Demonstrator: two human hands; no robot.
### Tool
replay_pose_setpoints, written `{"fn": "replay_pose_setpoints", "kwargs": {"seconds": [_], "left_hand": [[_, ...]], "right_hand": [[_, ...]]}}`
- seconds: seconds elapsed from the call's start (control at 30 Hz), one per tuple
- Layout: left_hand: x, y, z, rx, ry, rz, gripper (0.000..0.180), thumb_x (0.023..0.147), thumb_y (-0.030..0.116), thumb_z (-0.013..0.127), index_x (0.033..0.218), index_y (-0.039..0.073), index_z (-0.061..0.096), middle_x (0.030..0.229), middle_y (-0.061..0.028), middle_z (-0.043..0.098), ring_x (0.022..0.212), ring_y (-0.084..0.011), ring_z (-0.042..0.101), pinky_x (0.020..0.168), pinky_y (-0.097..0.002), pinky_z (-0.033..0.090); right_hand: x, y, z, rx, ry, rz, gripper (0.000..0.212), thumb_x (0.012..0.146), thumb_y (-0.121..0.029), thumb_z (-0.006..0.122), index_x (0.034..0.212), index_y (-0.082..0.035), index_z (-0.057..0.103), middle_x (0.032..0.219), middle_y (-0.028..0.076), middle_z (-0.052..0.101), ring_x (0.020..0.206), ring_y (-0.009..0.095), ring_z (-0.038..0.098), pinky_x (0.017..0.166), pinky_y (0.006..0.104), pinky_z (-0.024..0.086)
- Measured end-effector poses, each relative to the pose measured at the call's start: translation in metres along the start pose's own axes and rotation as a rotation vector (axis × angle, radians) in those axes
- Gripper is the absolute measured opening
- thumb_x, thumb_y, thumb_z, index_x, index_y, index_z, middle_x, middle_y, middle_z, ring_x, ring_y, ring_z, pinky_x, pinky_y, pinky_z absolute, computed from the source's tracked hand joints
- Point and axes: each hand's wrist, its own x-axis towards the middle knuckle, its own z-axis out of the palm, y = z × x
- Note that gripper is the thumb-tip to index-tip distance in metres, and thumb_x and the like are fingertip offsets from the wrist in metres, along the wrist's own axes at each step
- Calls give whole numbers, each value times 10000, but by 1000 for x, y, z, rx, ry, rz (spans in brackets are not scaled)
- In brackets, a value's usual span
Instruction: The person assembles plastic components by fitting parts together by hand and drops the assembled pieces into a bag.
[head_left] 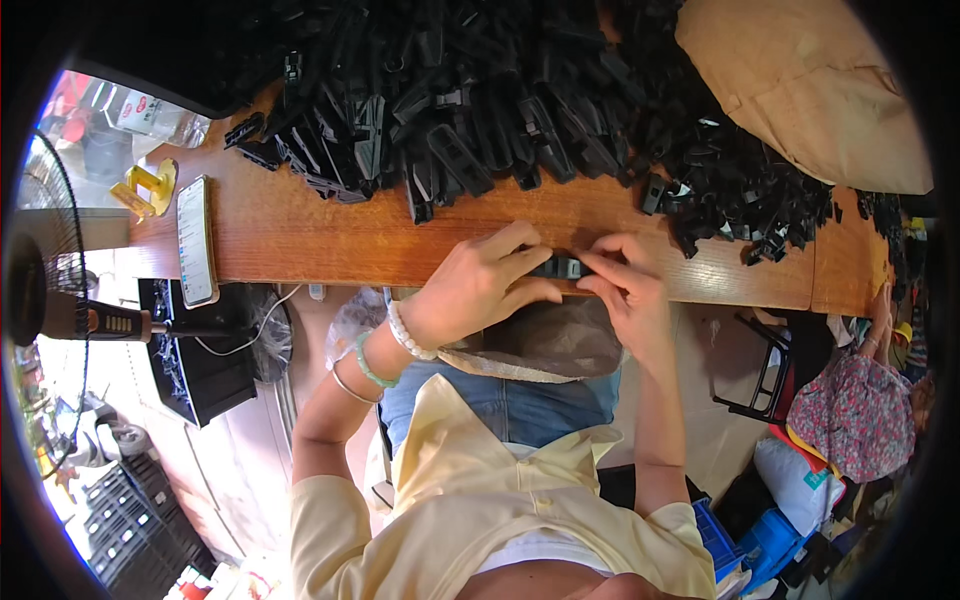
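My left hand (480, 285) and my right hand (625, 285) meet at the near edge of a wooden table (300, 235). Together they pinch a small black plastic clip (560, 267) between the fingertips, the left hand from the left, the right hand from the right. Bead bracelets circle my left wrist. Beyond the hands lies a large heap of black plastic clip parts (500, 100), with a smaller scatter of black pieces (745, 205) to the right.
A phone (195, 240) lies at the table's left end beside a yellow holder (145, 187). A tan cloth bag (810, 85) sits at the back right. An open sack (545, 345) rests on my lap. A fan (40, 300) stands left; another person (860, 400) sits right.
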Motion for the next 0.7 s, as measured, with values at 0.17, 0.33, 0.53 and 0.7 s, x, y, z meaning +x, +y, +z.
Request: {"fn": "replay_pose_setpoints", "kwargs": {"seconds": [0.17,0.33,0.53,0.7], "left_hand": [[13,4,-47,664,115,110,309,747,-17,630,1053,-62,631,1031,-148,602,815,-262,621,673,-347,516],[28,2,-65,1034,-31,142,385,694,6,608,1072,-63,588,1119,-150,564,900,-252,570,738,-328,472],[37,3,-66,1036,-75,116,277,681,6,603,954,-36,578,967,-124,537,843,-236,571,675,-320,474],[15,10,-35,778,93,365,265,674,22,606,932,-39,602,900,-140,569,675,-213,570,539,-323,464]], "right_hand": [[-2,-1,-20,18,-1,-12,273,735,-30,764,1002,-19,710,920,72,579,800,228,535,701,328,437],[34,18,-24,-774,470,-20,252,790,-185,757,1003,-63,704,911,63,587,876,250,550,755,382,416],[38,22,-15,-872,424,53,289,796,-124,718,1075,-77,658,938,70,582,933,273,533,788,417,389],[30,25,-17,-800,444,8,333,796,-75,697,1121,-65,624,972,86,576,932,290,530,780,415,387]]}}
